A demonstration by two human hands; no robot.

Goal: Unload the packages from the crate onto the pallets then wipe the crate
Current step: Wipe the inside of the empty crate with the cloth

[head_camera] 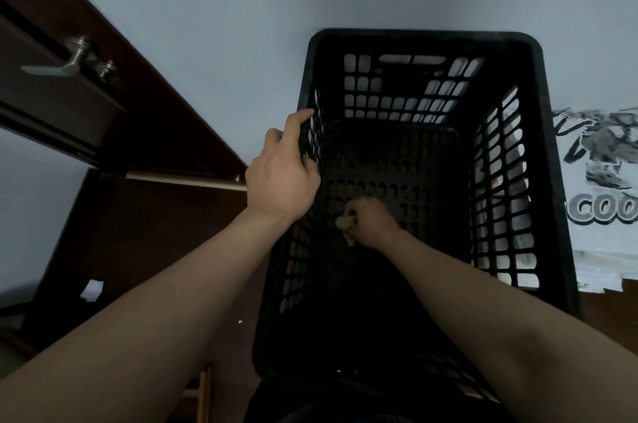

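Observation:
A tall black plastic crate (549,153) with lattice walls stands in front of me against a pale wall, and I look straight down into it. No packages show inside it. My left hand (281,173) grips the top of the crate's left wall, fingers curled over the rim. My right hand (369,224) is deep inside, closed around a small pale cloth (345,225) pressed near the perforated bottom by the left wall. The crate's near end is dark and hard to read.
A dark wooden door (86,53) with a metal lever handle (72,61) stands open at the left. A white printed package (600,187) lies to the right of the crate. A wooden piece (203,391) shows at the bottom left.

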